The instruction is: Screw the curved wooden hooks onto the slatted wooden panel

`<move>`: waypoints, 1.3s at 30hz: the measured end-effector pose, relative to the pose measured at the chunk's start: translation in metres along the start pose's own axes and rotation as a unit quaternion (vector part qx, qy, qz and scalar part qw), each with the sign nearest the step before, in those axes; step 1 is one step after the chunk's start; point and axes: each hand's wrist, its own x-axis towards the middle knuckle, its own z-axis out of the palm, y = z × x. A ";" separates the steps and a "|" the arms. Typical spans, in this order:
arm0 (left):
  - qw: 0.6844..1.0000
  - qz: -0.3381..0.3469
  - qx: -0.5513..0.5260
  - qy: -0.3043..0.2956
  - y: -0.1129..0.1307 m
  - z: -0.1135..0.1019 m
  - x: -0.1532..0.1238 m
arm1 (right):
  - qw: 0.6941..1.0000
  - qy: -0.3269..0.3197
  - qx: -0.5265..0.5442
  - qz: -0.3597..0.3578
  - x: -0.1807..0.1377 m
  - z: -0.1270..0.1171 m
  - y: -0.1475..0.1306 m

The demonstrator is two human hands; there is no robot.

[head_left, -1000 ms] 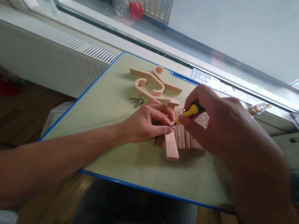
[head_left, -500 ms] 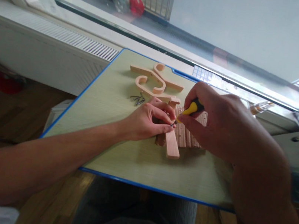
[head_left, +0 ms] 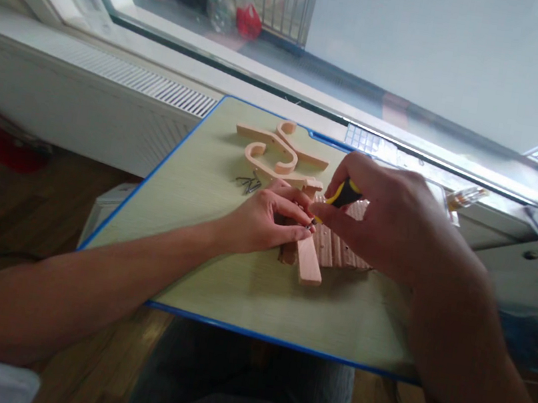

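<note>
My right hand [head_left: 374, 207] is closed around the black and yellow handle of a screwdriver [head_left: 346, 193], tilted down to the left. Its tip meets a small metal screw [head_left: 310, 226] that the thumb and fingertips of my left hand [head_left: 274, 219] pinch. Beneath them lies a flat wooden piece [head_left: 309, 265], its near end sticking out toward me. This piece rests across a ridged brown board [head_left: 335, 248]; my hands cover part of both. Beyond my left hand, several loose screws [head_left: 250, 183] are scattered beside curved wooden pieces [head_left: 275, 162] with hooked ends.
The pale table [head_left: 235, 291] has a blue edge and stands against a window sill. A white radiator [head_left: 111, 110] runs along the left. On the sill at the right is a clear bottle-like object [head_left: 466, 199], blurred. A white cabinet [head_left: 533, 261] stands at the right.
My right hand and the screwdriver have shifted slightly left, and the handle's angle has turned a little. My left hand keeps its pinch. The whole view has shifted slightly.
</note>
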 end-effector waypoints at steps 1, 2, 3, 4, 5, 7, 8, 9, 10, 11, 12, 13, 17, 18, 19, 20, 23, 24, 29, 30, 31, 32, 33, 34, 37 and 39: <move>1.000 0.000 -0.001 -0.001 0.000 0.000 0.000 | 1.000 0.002 0.019 -0.002 0.001 0.002 0.000; 1.000 0.001 -0.004 -0.005 0.000 0.000 0.000 | 0.999 0.004 0.036 0.000 0.002 0.004 0.000; 1.000 0.005 -0.008 -0.010 0.001 0.000 0.000 | 0.999 0.007 0.049 0.004 0.004 0.006 -0.001; 1.000 0.009 -0.012 -0.014 0.000 0.000 0.000 | 0.998 0.013 0.055 0.010 0.005 0.008 -0.001; 1.000 0.014 -0.014 -0.016 0.000 -0.001 0.000 | 0.998 0.020 0.056 0.014 0.006 0.009 -0.001; 1.000 0.023 -0.012 -0.013 0.000 -0.001 0.000 | 0.998 0.033 0.052 0.022 0.008 0.012 -0.001; 1.000 0.027 -0.007 -0.011 -0.001 -0.001 0.000 | 0.998 0.037 0.051 0.023 0.008 0.013 -0.001; 1.000 0.029 -0.002 -0.008 -0.001 -0.001 0.000 | 0.997 0.042 0.052 0.023 0.009 0.014 -0.001; 0.999 0.032 0.001 -0.005 -0.002 -0.001 0.000 | 0.997 0.046 0.054 0.023 0.008 0.015 -0.001; 0.999 0.034 0.002 -0.002 -0.002 -0.001 0.000 | 0.997 0.048 0.057 0.022 0.008 0.016 -0.001; 0.999 0.035 0.002 0.000 -0.002 -0.001 0.000 | 0.997 0.052 0.058 0.022 0.008 0.016 -0.001; 0.999 0.034 0.002 0.002 -0.002 -0.001 0.000 | 0.997 0.055 0.058 0.022 0.008 0.016 -0.001; 1.000 0.017 0.000 0.004 -0.001 0.000 0.000 | 0.997 0.060 0.036 0.019 0.007 0.017 -0.003; 1.000 0.012 -0.002 0.005 0.000 0.000 -0.001 | 0.998 0.060 0.028 0.020 0.007 0.017 -0.004; 1.000 0.008 -0.003 0.007 0.000 0.000 -0.001 | 0.998 0.058 0.022 0.021 0.006 0.016 -0.003; 1.000 0.005 -0.003 0.009 0.001 0.000 -0.001 | 0.998 0.052 0.020 0.022 0.005 0.013 -0.003; 1.000 0.010 -0.001 0.003 0.002 -0.001 -0.001 | 0.999 0.004 0.036 0.002 0.000 0.002 0.000; 1.000 0.015 -0.002 0.000 0.002 -0.001 -0.001 | 0.999 -0.013 0.043 -0.011 -0.002 -0.003 0.001; 1.000 0.028 -0.002 0.003 0.001 0.000 0.000 | 0.996 -0.044 0.057 -0.046 -0.007 -0.016 0.002; 1.000 0.028 -0.001 0.005 0.001 0.000 0.000 | 0.997 -0.036 0.053 -0.045 -0.006 -0.016 0.001; 1.000 0.029 0.000 0.007 0.001 0.000 0.000 | 0.998 -0.026 0.048 -0.044 -0.005 -0.014 0.001; 1.000 0.029 0.000 0.005 0.001 0.000 0.000 | 0.998 -0.016 0.043 -0.044 -0.004 -0.012 0.001; 1.000 0.030 -0.001 0.002 0.001 0.000 0.000 | 0.998 -0.007 0.039 -0.045 -0.003 -0.009 0.001; 1.000 0.030 -0.003 -0.003 0.002 -0.001 0.000 | 0.998 -0.002 0.038 -0.046 -0.002 -0.007 0.002; 1.000 0.023 -0.003 -0.013 0.003 -0.001 0.000 | 0.998 -0.001 0.044 -0.038 0.000 0.000 0.003; 1.000 0.015 -0.003 -0.011 0.003 -0.002 0.000 | 0.999 -0.004 0.045 -0.020 0.000 0.002 0.003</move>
